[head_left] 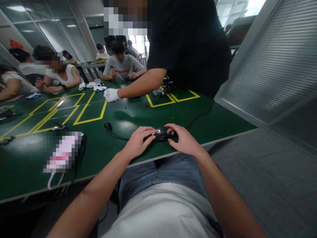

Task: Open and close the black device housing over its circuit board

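A small black device (161, 133) with a white label lies on the green table close to its front edge. My left hand (140, 140) grips its left side, fingers on top and thumb at the near side. My right hand (182, 138) is curved around the right end, where a dark part sticks out between thumb and fingers; its fingers are apart, and whether they press on anything is hard to see. A black cable with a round plug (108, 126) runs from the left towards my left hand.
A person in black (188, 46) leans over the table from the far side, a white-gloved hand (112, 95) resting near yellow tape rectangles. A blurred pink-and-white item (64, 150) lies left. Another cable (200, 115) runs right. Several people sit farther back.
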### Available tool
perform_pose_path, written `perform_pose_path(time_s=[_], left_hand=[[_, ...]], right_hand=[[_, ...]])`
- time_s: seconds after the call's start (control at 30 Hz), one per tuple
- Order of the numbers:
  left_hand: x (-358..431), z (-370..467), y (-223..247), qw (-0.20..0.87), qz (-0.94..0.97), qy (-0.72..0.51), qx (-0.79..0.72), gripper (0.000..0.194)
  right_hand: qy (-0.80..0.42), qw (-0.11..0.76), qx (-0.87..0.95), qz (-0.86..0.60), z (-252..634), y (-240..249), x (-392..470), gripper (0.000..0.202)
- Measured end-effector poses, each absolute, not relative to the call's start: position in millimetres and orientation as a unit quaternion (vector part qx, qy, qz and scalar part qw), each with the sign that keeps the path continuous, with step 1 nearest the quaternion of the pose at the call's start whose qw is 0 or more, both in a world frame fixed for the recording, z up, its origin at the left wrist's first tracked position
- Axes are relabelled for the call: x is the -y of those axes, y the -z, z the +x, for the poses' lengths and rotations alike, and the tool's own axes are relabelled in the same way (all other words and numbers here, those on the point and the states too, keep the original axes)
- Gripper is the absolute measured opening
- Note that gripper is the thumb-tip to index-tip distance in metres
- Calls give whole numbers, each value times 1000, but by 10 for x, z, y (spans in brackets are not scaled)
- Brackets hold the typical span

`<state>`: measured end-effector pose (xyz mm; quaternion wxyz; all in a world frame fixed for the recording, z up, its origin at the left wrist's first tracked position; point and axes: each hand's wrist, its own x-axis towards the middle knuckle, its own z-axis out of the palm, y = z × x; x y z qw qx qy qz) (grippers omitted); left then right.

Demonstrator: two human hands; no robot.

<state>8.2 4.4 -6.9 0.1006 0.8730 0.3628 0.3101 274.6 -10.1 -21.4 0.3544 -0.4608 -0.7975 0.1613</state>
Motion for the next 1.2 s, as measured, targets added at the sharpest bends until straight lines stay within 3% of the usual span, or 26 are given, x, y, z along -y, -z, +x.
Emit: perform_pose_path(time_s=[0.27,0.7,0.87,1.0,1.1,1.2], left_hand=[[-43,88,100,98,905,-287,-299,32],[14,137,65,118,894,-295,-315,26],[-11,122,82,110,849,-326,-401,27],[-97,98,183,83,806,-334,-481,26],[-104,99,231,80,805,-321,-493,16],[-16,96,211,72,813,-318,-482,19]], right_hand=[[-141,330,817,-452,2742,196,75,23],[-147,326,820,-447,2759,191,59,21],[-166,356,795,-462,2774,221,101,41],[-171,344,806,-451,2796,235,120,21],[-171,333,814,-443,2800,232,138,17],[-164,319,827,-433,2796,241,169,17]])
